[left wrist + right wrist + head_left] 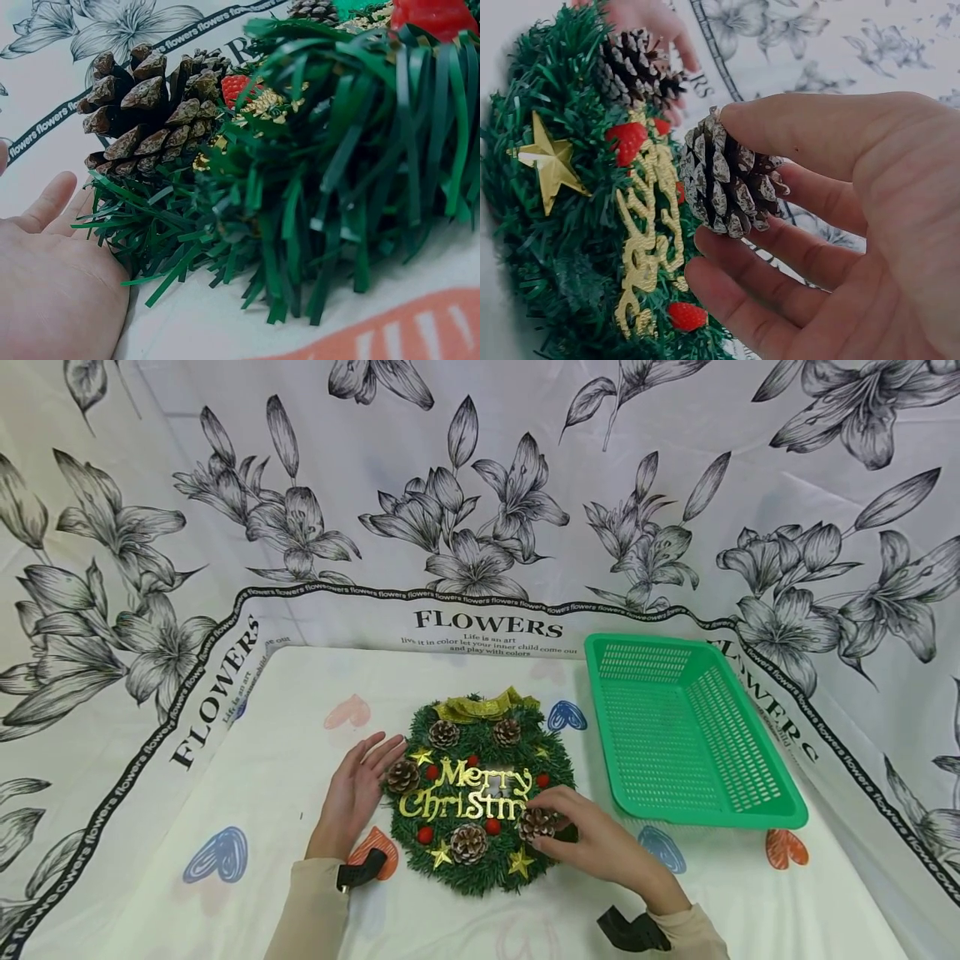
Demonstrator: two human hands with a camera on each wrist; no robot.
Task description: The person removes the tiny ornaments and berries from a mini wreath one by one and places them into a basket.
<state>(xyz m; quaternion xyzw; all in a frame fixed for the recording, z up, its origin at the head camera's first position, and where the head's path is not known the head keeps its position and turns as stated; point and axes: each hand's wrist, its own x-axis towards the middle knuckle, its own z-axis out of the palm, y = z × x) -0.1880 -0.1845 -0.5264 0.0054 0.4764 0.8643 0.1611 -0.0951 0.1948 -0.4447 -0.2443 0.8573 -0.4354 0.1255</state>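
Note:
A round green Christmas wreath (489, 742) lies flat on the cloth. It bears gold "Merry Christmas" lettering (465, 789), red berries, gold stars and several pine cones. At its lower right, my right hand (596, 839) holds a pine cone (724, 176) with white-edged scales between thumb and fingers; in the head view this cone covers the lettering's end. My left hand (360, 789) rests at the wreath's left edge with its fingers extended. Beside those fingers, another pine cone (154, 112) sits on the greenery. A gold bow (487, 704) tops the wreath.
To the right of the wreath stands a green plastic basket (611, 752) with perforated walls. A white cloth with printed hearts (217, 856) covers the table. Behind and at the sides hangs a flower-printed curtain (480, 493).

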